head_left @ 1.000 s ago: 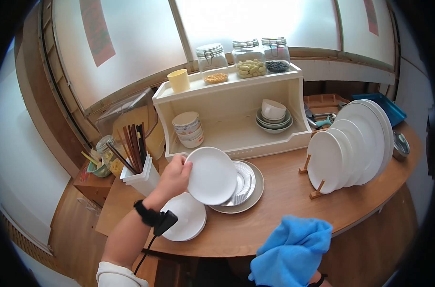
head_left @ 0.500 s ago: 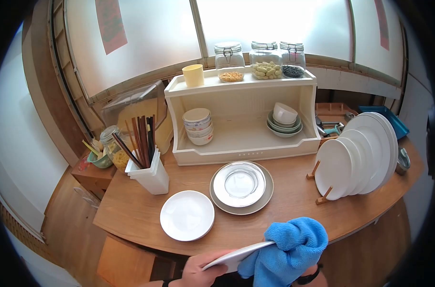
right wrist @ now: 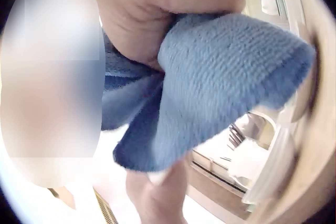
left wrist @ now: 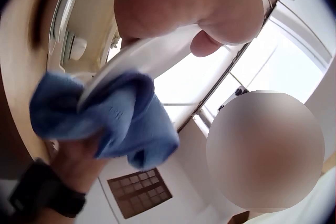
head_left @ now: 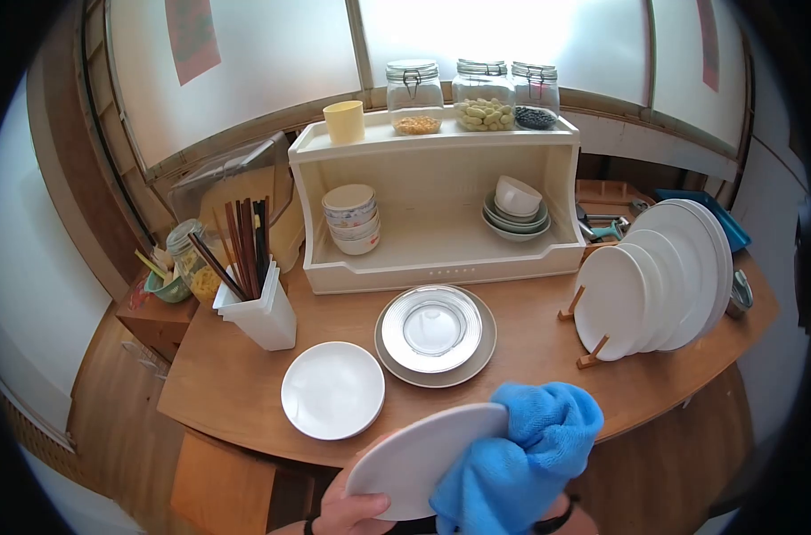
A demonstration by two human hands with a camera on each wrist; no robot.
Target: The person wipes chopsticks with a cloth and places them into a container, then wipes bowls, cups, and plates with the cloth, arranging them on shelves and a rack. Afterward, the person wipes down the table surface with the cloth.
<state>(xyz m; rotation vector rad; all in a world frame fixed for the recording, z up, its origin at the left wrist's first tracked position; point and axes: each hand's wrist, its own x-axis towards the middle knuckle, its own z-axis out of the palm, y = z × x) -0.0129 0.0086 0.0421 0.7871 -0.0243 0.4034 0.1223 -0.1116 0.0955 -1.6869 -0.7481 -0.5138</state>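
Note:
My left hand grips a white plate by its left edge, thumb on the face, above the table's front edge. My right hand holds a bunched blue cloth, which folds over the plate's right edge; in the head view the cloth hides most of this hand. On the table, a white plate tops a small stack to the left. Beyond the held plate, a ridged-rim plate rests on a larger greyish plate.
White plates stand upright in a wooden rack at right. A white holder with chopsticks stands left. Behind, a cream shelf holds stacked bowls, with glass jars and a yellow cup on top.
My left hand has brought the plate from over the stacks down toward me, against the cloth. Since half a second ago the plate has tilted to show more of its face.

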